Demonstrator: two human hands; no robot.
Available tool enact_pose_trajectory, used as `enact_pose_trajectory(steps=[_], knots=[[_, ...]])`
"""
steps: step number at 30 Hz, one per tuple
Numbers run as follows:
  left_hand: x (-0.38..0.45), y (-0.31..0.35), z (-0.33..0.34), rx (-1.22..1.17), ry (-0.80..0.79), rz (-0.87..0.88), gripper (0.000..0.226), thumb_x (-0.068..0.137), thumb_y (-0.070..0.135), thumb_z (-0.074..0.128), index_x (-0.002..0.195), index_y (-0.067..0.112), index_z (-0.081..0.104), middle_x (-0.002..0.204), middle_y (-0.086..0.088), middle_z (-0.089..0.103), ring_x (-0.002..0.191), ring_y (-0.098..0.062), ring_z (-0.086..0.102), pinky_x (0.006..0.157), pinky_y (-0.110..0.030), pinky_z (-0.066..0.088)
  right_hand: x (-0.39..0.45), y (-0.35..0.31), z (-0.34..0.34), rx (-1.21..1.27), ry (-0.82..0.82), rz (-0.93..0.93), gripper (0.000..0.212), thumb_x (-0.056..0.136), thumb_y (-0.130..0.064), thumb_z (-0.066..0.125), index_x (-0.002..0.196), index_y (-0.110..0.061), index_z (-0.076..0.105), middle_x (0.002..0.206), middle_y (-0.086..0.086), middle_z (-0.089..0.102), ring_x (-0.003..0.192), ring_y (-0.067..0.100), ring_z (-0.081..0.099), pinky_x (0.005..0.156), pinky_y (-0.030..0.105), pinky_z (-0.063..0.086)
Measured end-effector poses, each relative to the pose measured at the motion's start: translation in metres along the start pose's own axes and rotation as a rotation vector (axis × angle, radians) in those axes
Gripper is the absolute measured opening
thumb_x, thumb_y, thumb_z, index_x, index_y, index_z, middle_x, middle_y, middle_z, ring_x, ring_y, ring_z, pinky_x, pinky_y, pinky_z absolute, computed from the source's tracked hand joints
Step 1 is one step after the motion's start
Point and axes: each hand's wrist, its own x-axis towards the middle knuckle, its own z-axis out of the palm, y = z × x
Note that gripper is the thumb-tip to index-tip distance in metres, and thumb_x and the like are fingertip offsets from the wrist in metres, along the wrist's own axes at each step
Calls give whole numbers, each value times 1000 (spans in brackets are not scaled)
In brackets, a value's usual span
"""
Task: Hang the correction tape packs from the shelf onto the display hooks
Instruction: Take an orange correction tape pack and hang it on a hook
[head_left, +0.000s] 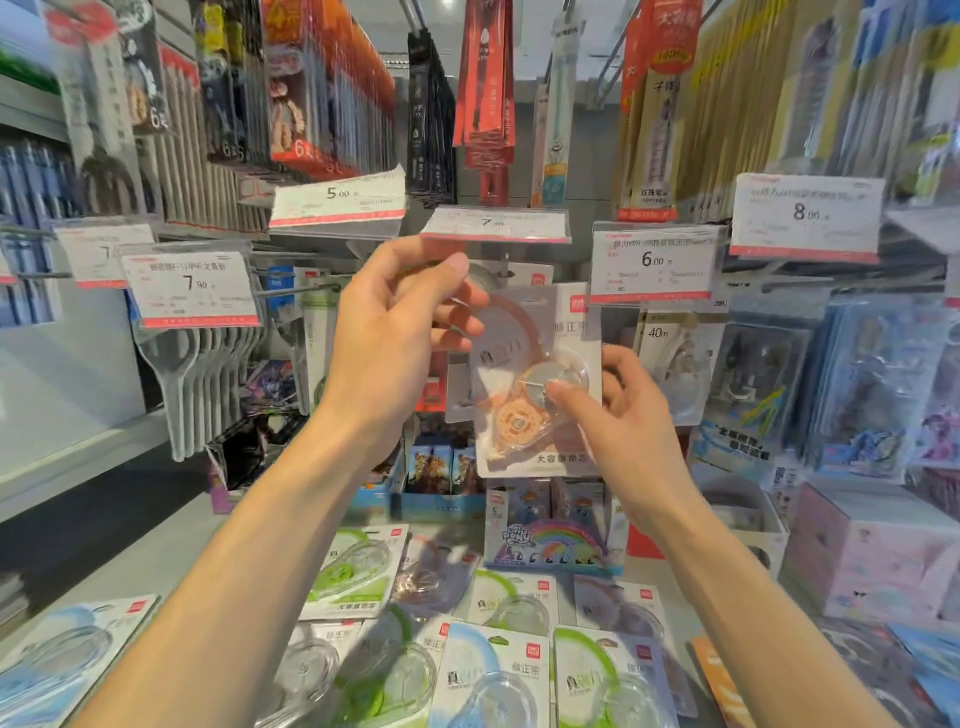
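An orange correction tape pack (524, 415) is held upright at the centre, just below a 7.90 price tag (493, 224). My left hand (400, 322) pinches its upper left edge near the hang hole. My right hand (618, 410) grips its right side, thumb pressed on the clear blister. The display hook (503, 262) is a short metal stub right above the pack's top; whether the pack is on it cannot be told. Several more packs, green (597, 675) and blue (493, 675), lie flat on the shelf (156, 561) below.
Price tags (652, 262) jut out on hook ends left and right of the pack. Plastic magnifiers (197, 364) hang at the left and other tape packs (675, 364) at the right. Card boxes (550, 535) stand behind the loose packs. Pen packs hang overhead.
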Motion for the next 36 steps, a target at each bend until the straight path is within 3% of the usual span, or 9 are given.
enact_pose_trajectory(steps=[5,7,11,19,22,25,29,33,36], knots=[[-2,4,-1,9,-20,14,5,94,19,62,99,19,62,70,3,73,58,-12,65,56,-23,52,15,-13,9,9,-1,-21,34,90,-32,74,120,-28,56,101,-10,80,88,9,77,70,24,61],[-3,4,-3,21,-22,16,4,97,15,62,100,18,62,70,3,73,58,-13,65,56,-23,52,21,-15,13,3,5,3,45,88,-36,75,127,-26,55,103,-7,80,90,11,78,76,35,64],[-4,4,-4,40,-29,21,6,99,12,60,99,18,62,69,3,72,58,-13,64,56,-23,51,28,-16,18,-32,27,11,34,79,-41,74,109,-39,58,96,-1,80,84,17,78,84,56,62],[-4,4,-7,69,-45,24,9,100,9,61,101,18,63,69,3,73,58,-13,65,55,-23,53,37,-15,27,-43,52,-8,31,81,-33,71,109,-37,59,92,-4,80,84,26,77,81,54,63],[-5,2,-9,75,-63,36,8,100,9,60,103,16,63,69,3,73,59,-13,65,55,-23,53,41,-6,28,-42,68,10,31,82,-30,72,109,-38,59,86,-7,80,76,23,77,68,42,63],[-5,-5,-11,98,-76,34,11,100,7,60,106,15,64,69,4,73,59,-11,65,56,-22,52,45,5,30,-22,86,62,33,88,-24,76,112,-36,58,93,-5,81,85,24,78,72,37,64],[-3,-23,-18,156,-102,-12,13,99,9,62,110,15,66,74,4,74,63,-9,66,57,-22,53,47,14,29,-90,86,97,28,90,-47,77,107,-35,59,93,-11,79,84,2,74,60,6,49],[5,-54,-26,325,-8,-33,23,92,27,71,113,27,63,99,3,73,85,-3,69,71,-22,56,40,23,15,-207,72,70,21,93,-48,71,106,-39,56,101,-11,73,82,-11,66,63,3,46],[16,-83,-29,435,59,-114,31,93,36,71,120,29,57,101,13,72,87,9,66,71,-13,52,40,31,10,-255,95,35,37,91,-46,73,121,-34,54,114,-8,65,91,-10,62,72,3,46]])
